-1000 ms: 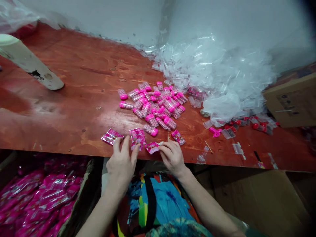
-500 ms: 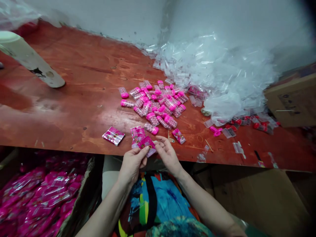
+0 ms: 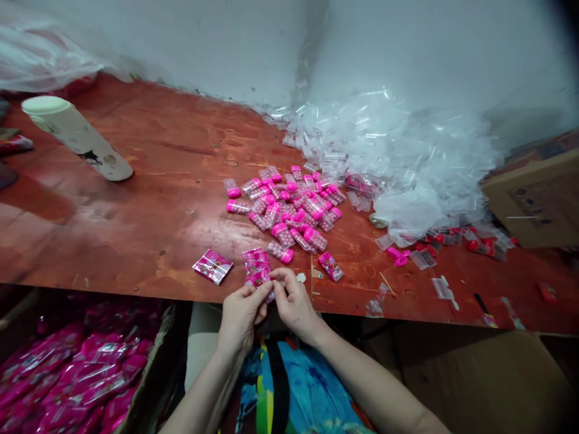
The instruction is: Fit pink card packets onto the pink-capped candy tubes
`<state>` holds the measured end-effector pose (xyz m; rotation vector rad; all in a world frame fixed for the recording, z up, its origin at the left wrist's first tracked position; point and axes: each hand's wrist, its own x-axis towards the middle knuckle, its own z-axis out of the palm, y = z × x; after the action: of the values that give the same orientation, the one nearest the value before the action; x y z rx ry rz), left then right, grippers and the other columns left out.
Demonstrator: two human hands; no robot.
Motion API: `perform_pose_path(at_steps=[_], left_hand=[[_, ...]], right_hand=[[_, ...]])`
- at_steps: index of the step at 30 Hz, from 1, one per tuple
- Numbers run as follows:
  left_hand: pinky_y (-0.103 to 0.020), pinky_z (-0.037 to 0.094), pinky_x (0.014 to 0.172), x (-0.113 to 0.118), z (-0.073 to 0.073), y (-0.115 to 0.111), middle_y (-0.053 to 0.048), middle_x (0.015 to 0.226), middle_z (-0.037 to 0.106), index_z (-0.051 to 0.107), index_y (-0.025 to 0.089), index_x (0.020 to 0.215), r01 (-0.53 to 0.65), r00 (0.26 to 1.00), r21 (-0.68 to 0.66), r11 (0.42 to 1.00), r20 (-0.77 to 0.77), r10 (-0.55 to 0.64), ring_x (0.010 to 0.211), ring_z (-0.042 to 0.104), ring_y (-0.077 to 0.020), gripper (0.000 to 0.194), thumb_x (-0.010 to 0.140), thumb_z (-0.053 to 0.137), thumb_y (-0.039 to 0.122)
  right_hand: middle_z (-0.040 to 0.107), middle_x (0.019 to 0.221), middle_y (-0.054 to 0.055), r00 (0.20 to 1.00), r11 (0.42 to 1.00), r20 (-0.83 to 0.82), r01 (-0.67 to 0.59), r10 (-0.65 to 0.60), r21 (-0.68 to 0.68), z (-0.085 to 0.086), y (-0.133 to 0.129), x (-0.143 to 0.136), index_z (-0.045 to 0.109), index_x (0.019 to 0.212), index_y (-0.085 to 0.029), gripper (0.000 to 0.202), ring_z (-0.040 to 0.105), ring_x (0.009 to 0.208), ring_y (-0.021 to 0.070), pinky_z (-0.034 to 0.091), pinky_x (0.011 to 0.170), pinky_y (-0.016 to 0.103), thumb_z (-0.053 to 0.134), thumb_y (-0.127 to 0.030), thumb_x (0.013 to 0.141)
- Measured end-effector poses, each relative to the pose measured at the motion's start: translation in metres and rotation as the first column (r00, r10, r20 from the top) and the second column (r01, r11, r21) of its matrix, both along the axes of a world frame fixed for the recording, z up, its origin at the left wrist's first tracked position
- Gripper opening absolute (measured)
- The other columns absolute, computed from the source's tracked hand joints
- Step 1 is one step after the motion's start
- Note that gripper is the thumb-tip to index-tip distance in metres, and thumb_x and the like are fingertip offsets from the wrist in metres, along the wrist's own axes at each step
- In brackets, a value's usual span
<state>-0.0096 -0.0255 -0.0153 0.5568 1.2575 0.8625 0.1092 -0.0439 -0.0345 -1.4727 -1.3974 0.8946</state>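
Note:
At the table's front edge, my left hand [image 3: 242, 310] and my right hand [image 3: 295, 304] meet, fingertips pinched together on a pink printed wrapper [image 3: 270, 297]. Fingers hide most of it. Just beyond them lie more pink printed wrappers [image 3: 256, 264]. A flat stack of wrappers [image 3: 212, 266] sits to the left. To the right is a small container in a pink printed wrapper [image 3: 331, 266]. Farther back, small clear containers with pink caps [image 3: 294, 208] lie in a heap, filled with pink balls.
Clear empty containers [image 3: 371, 144] are piled against the wall. A pale tumbler [image 3: 85, 141] stands at the left. Pink wrapped packs fill a box [image 3: 76, 367] below the table. Pink cap pieces [image 3: 398, 257] and a cardboard box [image 3: 536, 193] are at the right.
My right hand has closed in to the left and now pinches beside my left fingers. The wrapper, spread in view before, is mostly covered. The whole view has shifted slightly.

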Motion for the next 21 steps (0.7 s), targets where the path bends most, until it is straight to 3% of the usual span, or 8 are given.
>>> perform_pose_path(at_steps=[6,9,11,13,16,18,21], left_hand=[[-0.018,0.018,0.035,-0.006,0.011,0.004,0.003,0.038,0.047,0.058,0.014,0.059,0.076,0.993,-0.077,0.994,0.092,-0.069,0.033,0.032,-0.0052,0.042,0.066,0.074,0.052],[-0.018,0.018,0.036,-0.012,0.015,0.005,0.002,0.038,0.048,0.055,0.015,0.058,0.063,0.995,-0.058,0.996,0.075,-0.059,0.034,0.033,-0.0049,0.04,0.066,0.076,0.047],[-0.018,0.018,0.036,-0.016,0.015,0.007,0.003,0.039,0.048,0.055,0.014,0.057,0.005,0.999,-0.027,1.0,0.032,-0.005,0.035,0.032,-0.0044,0.038,0.065,0.078,0.044],[-0.018,0.019,0.037,-0.019,0.014,0.009,0.003,0.04,0.049,0.054,0.014,0.056,-0.056,0.998,0.002,0.998,0.022,0.056,0.037,0.033,-0.0046,0.038,0.064,0.078,0.043],[-0.018,0.021,0.037,-0.02,0.014,0.013,0.003,0.041,0.049,0.052,0.015,0.053,-0.092,0.994,0.007,0.996,0.055,0.091,0.038,0.035,-0.0048,0.04,0.062,0.08,0.042],[-0.018,0.022,0.037,-0.021,0.015,0.016,0.002,0.041,0.05,0.052,0.015,0.054,-0.108,0.991,-0.008,0.994,0.075,0.108,0.038,0.036,-0.0048,0.04,0.062,0.081,0.042],[-0.017,0.023,0.037,-0.022,0.016,0.017,0.002,0.043,0.051,0.053,0.015,0.056,-0.135,0.985,-0.035,0.99,0.105,0.138,0.039,0.037,-0.0051,0.039,0.062,0.082,0.041]], right_hand=[[0.066,0.082,0.001,0.989,0.996,0.121,-0.088,0.088,0.0,0.007,0.008,0.007,0.056,0.108,-0.022,0.019,0.061,0.067,0.0147,0.045,0.059,0.024,0.041,-0.023,0.096],[0.069,0.082,0.001,0.941,0.99,0.309,-0.138,0.138,-0.022,0.011,0.019,0.019,0.058,0.111,-0.023,0.023,0.064,0.066,0.0162,0.044,0.061,0.026,0.039,-0.028,0.099],[0.071,0.079,0.005,0.849,0.996,0.52,-0.066,0.09,-0.065,0.011,0.03,0.027,0.058,0.115,-0.021,0.026,0.065,0.065,0.0193,0.043,0.061,0.028,0.041,-0.033,0.099],[0.072,0.081,0.01,0.696,0.998,0.718,0.028,0.025,-0.062,0.009,0.04,0.033,0.058,0.119,-0.017,0.032,0.067,0.069,0.0235,0.044,0.065,0.031,0.047,-0.037,0.097],[0.071,0.087,0.016,0.519,0.998,0.855,0.051,0.004,-0.036,0.004,0.05,0.036,0.056,0.126,-0.013,0.042,0.067,0.078,0.0271,0.044,0.071,0.035,0.052,-0.04,0.094],[0.069,0.088,0.016,0.484,0.999,0.875,0.036,0.014,-0.036,0.002,0.05,0.039,0.054,0.13,-0.014,0.042,0.066,0.078,0.0265,0.044,0.072,0.036,0.051,-0.038,0.095],[0.067,0.089,0.015,0.496,1.0,0.868,-0.008,0.028,-0.028,0.003,0.042,0.048,0.055,0.13,-0.017,0.036,0.064,0.076,0.0256,0.045,0.072,0.037,0.05,-0.025,0.095]])
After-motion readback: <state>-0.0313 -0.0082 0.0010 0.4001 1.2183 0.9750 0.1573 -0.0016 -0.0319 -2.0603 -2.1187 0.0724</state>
